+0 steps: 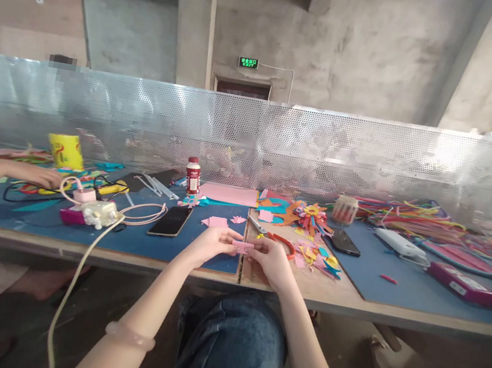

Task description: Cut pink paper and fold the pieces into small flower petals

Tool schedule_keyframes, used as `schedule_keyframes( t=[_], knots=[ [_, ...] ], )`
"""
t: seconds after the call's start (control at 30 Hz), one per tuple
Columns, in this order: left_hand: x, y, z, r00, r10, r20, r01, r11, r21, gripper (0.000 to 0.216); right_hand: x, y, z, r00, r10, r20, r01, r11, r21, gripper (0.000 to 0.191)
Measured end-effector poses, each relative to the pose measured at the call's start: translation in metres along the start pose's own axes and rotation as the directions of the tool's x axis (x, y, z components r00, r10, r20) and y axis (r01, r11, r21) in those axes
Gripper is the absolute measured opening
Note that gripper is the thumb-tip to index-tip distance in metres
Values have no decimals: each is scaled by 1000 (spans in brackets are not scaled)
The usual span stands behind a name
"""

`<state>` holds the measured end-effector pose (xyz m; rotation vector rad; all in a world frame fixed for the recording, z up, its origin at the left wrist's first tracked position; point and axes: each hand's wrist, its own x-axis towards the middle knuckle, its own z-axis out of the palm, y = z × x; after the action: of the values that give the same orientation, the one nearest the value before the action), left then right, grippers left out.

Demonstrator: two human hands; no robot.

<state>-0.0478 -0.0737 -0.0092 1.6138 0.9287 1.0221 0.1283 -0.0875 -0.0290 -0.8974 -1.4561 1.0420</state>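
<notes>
Between my two hands, just above the table's front edge, is a small piece of pink paper (242, 247). My left hand (215, 246) pinches its left end, and my right hand (271, 261) pinches its right end. Just beyond them lie pink paper pieces (216, 222) and a small pink paper flower shape (238, 220). Scissors with orange handles (282, 241) lie beside my right hand, partly hidden by it. Scraps of pink, yellow and blue paper (314, 256) are scattered to the right.
A phone (169, 221) and a power strip with plugs (98, 213) lie left. A red bottle (193, 176) stands behind. At right are a second phone (344, 242), a jar (345, 210) and a purple box (461, 283). Another person's hand (40, 176) reaches in at far left.
</notes>
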Motion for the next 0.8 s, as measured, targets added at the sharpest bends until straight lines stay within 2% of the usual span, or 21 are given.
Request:
schedule_keyframes(
  t=[0.1,0.17,0.5,0.8],
  knots=[
    [0,0,1,1000,2,11,-2,1000,-5,33,-1,-1,-1,999,-36,3,36,991,-130,28],
    [-1,1,2,1000,10,17,-10,1000,-5,35,-1,-2,-1,999,-50,22,52,986,-159,26],
    [-2,3,3,1000,7,18,-7,1000,7,32,-3,-9,1,999,29,33,-29,1000,9,23],
    [-4,7,3,999,-7,38,5,999,48,34,-5,-11,1,999,40,33,-42,997,60,28]
  ],
)
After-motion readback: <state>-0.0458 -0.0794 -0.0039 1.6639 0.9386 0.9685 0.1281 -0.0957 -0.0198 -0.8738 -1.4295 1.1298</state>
